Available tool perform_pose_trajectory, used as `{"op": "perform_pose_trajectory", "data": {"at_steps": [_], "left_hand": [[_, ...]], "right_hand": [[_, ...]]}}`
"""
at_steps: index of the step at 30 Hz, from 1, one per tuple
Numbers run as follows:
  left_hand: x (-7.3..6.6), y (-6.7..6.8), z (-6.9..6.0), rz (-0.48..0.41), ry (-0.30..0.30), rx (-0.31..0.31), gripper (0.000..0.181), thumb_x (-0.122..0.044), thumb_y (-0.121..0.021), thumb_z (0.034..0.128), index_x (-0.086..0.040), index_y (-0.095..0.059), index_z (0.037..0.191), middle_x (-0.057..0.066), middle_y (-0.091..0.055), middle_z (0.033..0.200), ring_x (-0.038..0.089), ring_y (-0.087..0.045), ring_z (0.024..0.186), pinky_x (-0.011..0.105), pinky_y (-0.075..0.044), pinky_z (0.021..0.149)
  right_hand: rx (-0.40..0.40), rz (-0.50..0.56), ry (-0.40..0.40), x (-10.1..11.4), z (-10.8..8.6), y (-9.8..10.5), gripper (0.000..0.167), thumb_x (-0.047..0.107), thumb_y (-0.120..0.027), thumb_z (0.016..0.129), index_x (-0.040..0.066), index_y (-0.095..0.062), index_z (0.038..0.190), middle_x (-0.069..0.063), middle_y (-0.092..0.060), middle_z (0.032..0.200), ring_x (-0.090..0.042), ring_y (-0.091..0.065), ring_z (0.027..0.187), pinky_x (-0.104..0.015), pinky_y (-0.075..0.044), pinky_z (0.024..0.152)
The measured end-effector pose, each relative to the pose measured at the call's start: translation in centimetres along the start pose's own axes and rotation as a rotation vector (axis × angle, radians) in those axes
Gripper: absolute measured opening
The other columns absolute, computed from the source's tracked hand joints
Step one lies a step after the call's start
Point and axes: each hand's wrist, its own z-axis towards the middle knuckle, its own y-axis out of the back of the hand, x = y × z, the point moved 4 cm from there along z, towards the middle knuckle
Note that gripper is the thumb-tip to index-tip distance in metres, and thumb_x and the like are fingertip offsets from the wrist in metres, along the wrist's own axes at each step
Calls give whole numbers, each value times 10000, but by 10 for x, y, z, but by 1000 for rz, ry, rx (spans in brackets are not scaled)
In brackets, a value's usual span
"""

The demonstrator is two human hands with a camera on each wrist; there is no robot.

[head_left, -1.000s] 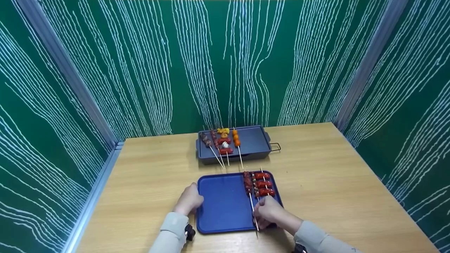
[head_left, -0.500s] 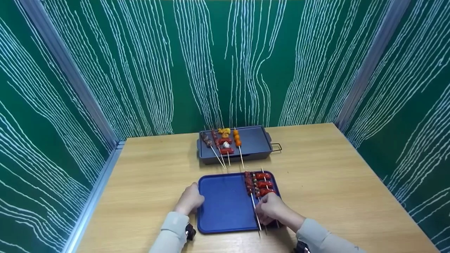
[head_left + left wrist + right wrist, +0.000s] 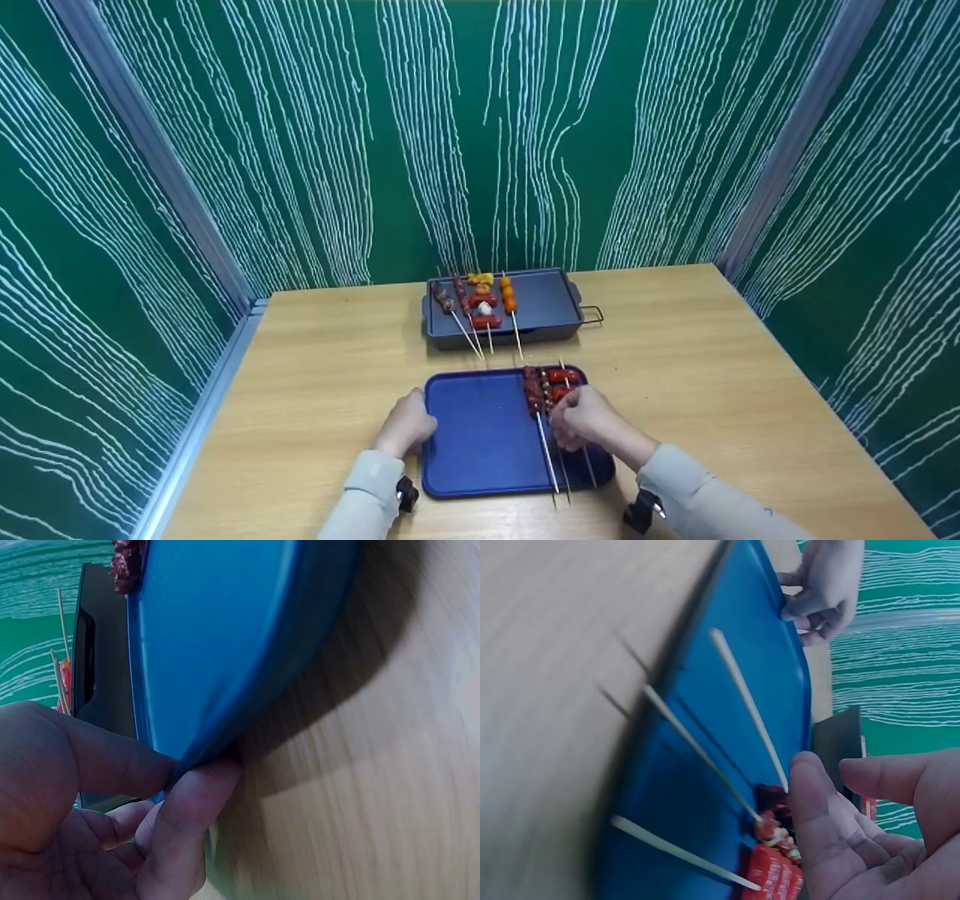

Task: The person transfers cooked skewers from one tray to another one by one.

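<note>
Bright and even in the head view; dimmer and blue-tinged in both wrist views; softly shadowed beside the tray [image 3: 202, 637]; blurred across the tabletop [image 3: 540, 765].

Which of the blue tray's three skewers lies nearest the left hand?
The dark red meat skewer, leftmost in the head view; the mixed-piece skewer and red sausage skewer lie farther right.

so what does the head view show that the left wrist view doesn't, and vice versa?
Head only: the right hand, both sleeves and the red sausage skewer on the blue tray.

Left wrist only: a close look at the left hand pinching the tray's rim, digits on both sides; head shows that hand at the edge, pinch unclear.

Both: tray, left hand, dark red meat skewer, dark grill pan, wooden table, green wall.
</note>
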Motion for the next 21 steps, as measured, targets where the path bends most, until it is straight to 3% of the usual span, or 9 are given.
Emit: {"op": "perform_pose_trajectory", "data": {"at_steps": [14,21], "left_hand": [[-1,1,1,18,-20,-12,633,22,-513,898,198,-429,1500,435,-591,1335,236,-628,540,315,-508,370],[-1,1,1,12,-20,-19,578,30,-527,904,190,-469,1456,402,-627,1270,229,-607,515,316,-498,366]], "right_hand": [[-24,9,20,35,15,18,197,-123,-541,896,-3,-665,803,-108,-691,698,-154,-645,537,-301,-641,525],[-18,13,28,49,23,23,168,-123,-549,892,-30,-685,864,-70,-666,691,-140,-639,548,-260,-617,511]]}}
